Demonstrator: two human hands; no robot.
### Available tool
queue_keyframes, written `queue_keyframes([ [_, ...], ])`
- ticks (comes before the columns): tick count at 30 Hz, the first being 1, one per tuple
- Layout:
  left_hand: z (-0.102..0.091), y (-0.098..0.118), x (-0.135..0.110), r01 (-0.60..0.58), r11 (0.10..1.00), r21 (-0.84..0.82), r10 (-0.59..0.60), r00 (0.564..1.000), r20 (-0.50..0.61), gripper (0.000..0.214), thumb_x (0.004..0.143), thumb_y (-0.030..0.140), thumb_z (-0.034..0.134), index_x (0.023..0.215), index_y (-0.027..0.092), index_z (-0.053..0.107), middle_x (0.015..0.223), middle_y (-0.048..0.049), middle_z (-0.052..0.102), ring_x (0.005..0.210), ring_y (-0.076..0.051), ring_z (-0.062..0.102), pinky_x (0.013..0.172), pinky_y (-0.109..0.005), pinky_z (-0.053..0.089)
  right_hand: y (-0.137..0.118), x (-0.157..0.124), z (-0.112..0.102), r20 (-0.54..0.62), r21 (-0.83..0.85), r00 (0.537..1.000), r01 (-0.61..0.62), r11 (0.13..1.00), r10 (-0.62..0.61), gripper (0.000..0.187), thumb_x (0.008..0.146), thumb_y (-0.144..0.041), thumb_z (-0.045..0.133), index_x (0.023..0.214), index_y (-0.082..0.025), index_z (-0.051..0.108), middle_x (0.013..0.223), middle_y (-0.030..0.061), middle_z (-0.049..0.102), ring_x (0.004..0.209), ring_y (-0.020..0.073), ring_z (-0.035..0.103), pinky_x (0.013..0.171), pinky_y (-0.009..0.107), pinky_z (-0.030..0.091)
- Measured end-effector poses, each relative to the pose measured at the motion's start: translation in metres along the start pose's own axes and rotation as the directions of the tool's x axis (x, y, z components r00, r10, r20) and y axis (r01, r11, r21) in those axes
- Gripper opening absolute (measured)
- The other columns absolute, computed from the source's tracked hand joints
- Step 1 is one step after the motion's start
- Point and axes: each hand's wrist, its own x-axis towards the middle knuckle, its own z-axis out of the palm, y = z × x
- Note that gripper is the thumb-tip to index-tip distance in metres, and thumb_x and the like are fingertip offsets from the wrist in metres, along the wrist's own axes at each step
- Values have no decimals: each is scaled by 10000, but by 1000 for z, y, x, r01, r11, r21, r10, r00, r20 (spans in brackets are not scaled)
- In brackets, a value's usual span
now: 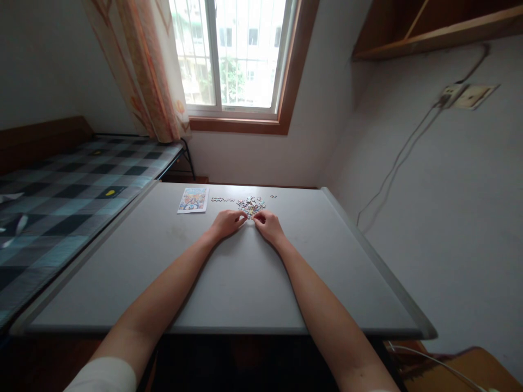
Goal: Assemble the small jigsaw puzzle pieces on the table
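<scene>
Left hand (227, 222) and right hand (267, 224) curl their fingers at the puzzle pile (251, 205) by the tabletop's (245, 283) far edge; whether they pinch a piece, I cannot tell. Probably best to lift pieces singly.

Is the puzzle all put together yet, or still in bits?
Still in bits: the puzzle pieces lie in a loose heap on the table, just beyond the left hand and right hand.

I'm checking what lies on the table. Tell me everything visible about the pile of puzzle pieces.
The pile of puzzle pieces is a small loose heap of tiny multicoloured pieces, seemingly cardboard, lying on the grey table near its far edge. The left hand and right hand meet at its near side, fingertips at or touching it.
</scene>
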Motion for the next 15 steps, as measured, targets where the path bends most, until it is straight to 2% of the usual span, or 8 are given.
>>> queue_keyframes([
  [15,0,-1,0,-20,999,-33,21,1000,16,327,867,434,455,939,242,710,598,-1,614,568,-129,538,577,-224,346,3,1,2,-19,-9,1000,12,1000,-12,120,778,-180,534,781,-175,654,783,29,652,699,132,570,692,250,452],
])
